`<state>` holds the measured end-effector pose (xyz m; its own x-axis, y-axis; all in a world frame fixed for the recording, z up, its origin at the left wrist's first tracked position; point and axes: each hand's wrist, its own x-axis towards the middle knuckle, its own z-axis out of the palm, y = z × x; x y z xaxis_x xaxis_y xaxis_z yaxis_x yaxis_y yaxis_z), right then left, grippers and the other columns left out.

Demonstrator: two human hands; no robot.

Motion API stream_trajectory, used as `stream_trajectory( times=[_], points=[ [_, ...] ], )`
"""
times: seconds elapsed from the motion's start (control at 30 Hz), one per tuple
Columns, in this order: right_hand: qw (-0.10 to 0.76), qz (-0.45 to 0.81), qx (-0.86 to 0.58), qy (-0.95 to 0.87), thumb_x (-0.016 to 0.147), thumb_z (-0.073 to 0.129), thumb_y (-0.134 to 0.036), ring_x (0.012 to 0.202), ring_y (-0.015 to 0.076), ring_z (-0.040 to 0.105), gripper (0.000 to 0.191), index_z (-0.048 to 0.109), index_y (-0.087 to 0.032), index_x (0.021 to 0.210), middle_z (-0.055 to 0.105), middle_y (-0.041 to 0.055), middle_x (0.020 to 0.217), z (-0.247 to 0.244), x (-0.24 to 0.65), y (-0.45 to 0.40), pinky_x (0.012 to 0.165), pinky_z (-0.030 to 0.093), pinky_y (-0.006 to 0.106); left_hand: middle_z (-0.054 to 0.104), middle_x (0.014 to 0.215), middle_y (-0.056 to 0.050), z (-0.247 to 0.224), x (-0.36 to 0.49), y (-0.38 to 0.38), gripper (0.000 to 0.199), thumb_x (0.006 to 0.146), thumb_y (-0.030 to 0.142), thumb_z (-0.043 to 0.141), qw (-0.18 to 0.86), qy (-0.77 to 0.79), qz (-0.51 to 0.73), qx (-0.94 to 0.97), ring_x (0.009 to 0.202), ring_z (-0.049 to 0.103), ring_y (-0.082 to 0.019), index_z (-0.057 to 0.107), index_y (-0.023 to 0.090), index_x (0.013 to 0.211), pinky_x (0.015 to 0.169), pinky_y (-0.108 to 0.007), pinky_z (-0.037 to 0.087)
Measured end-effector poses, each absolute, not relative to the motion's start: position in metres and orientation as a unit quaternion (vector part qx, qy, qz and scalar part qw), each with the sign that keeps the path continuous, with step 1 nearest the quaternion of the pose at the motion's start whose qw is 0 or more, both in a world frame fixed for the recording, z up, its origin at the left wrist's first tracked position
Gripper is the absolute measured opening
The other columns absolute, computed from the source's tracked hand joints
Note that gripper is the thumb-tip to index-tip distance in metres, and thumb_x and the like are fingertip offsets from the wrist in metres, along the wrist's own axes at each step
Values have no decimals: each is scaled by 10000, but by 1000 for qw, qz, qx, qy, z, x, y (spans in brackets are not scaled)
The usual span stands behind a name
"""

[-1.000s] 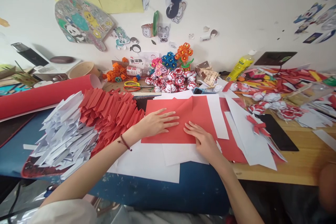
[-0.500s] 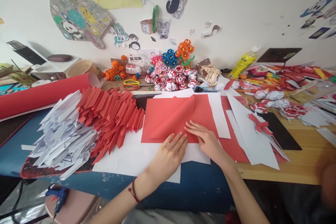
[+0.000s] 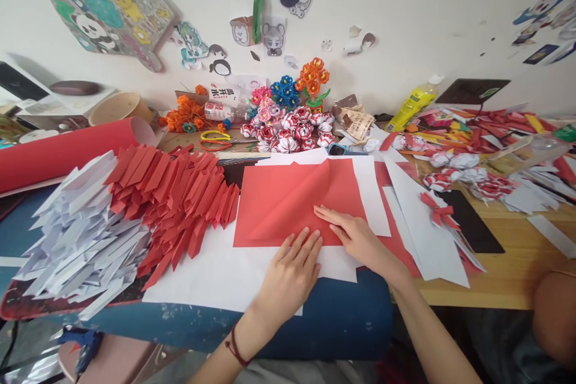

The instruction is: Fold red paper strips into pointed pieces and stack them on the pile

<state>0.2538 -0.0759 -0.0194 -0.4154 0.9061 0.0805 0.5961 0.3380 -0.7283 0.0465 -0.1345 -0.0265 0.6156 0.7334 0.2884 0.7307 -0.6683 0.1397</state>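
Both of my hands rest on a red sheet of paper (image 3: 270,192) that bulges in a diagonal ridge across its middle. My left hand (image 3: 294,267) lies over its lower edge, fingers stretched out and fingertips on the red surface. Further right, my right hand (image 3: 353,234) lies with straight fingers pointing left across the sheet. Neither hand grips anything. Under the red sheet spread white sheets of paper (image 3: 202,270). To the left lies a pile of folded red paper strips (image 3: 180,198), beside a pile of folded white strips (image 3: 85,240).
A red paper roll (image 3: 67,153) lies at the far left. Behind are red-and-white paper flowers (image 3: 292,129), yellow-handled scissors (image 3: 216,137) and a yellow bottle (image 3: 414,103). Paper scraps (image 3: 486,126) cover the right side. A glue gun (image 3: 83,345) sits low left; another person's knee (image 3: 555,312) shows at right.
The view has shifted, so the piles sit further left in it. My right hand's fingers have come closer together, and both hands stay on the red sheet.
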Motion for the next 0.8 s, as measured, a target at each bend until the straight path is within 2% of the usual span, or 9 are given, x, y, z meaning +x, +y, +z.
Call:
stream_trajectory(
  times=[0.8],
  points=[
    [260, 305, -479, -781, 965, 340, -176, 1353, 198, 405, 502, 398, -361, 1427, 458, -33, 1450, -26, 253, -83, 1105, 402, 446, 405, 1481, -81, -27, 47, -135, 470, 966, 236, 383, 3, 409, 172, 896, 1378, 374, -245, 396, 153, 1429, 1082, -425, 414]
  ],
)
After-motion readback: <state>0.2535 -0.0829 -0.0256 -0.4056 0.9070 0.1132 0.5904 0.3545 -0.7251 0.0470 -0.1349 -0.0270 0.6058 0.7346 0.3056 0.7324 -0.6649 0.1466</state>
